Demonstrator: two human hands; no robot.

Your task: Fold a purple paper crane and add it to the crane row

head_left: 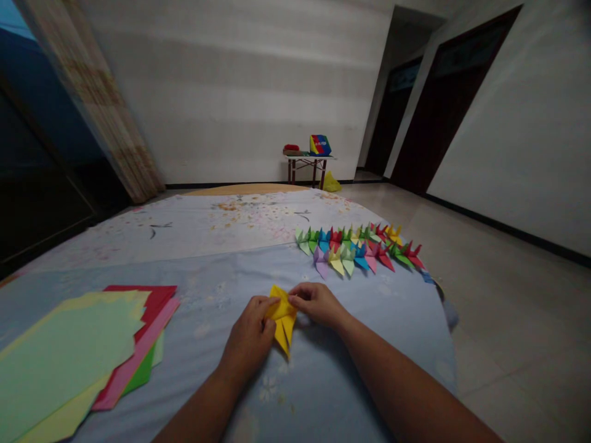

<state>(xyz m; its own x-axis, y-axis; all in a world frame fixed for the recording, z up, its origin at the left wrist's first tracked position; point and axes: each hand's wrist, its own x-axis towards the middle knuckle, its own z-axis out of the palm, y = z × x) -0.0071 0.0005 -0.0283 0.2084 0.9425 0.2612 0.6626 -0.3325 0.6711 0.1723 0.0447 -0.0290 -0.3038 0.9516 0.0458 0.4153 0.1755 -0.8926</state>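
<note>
Hands (249,337) (318,304) pinching folded yellow paper (282,320), colored box (320,145) on far table (308,158)

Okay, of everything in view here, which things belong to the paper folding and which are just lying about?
Part of the work: left hand and right hand pinching folded yellow paper; stacked coloured paper sheets; row of paper cranes.
Lying about: small folding table; multicoloured box; curtain.

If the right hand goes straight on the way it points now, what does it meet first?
The right hand would meet the yellow folded paper first; its fingers seem to touch that paper now.
</note>
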